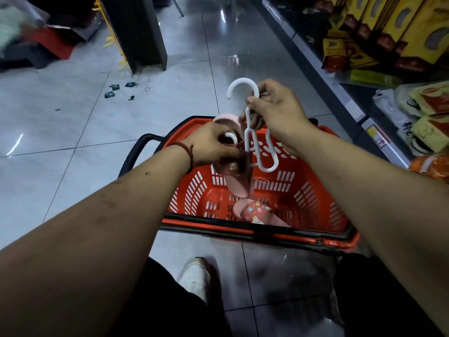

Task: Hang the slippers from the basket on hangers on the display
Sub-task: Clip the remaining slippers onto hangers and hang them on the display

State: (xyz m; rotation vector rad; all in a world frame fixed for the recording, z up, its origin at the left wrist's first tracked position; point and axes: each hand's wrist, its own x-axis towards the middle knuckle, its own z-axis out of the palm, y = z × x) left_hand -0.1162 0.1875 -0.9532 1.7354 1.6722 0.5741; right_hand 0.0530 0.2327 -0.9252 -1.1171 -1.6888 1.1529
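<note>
Floor: shop tiles under basket [303,190].
L hand [209,144]: slipper [239,183] gripped over basket.
R hand [279,110]: hanger [243,80] pinched.
Risk: slipper dropped if hanger misthreaded.

A dim, cool-toned interior is shown. Light is mirrored as white streaks and patches on the glossy floor [73,105], most strongly at top centre. The upper corners are lost in shadow, and a pale bundle [12,27] at top left is smeared by motion blur. The hanger [243,80] is rendered sharply. The shelf [345,98] edge is bowed and the forearms [121,215] are stretched by wide-angle distortion.
</note>
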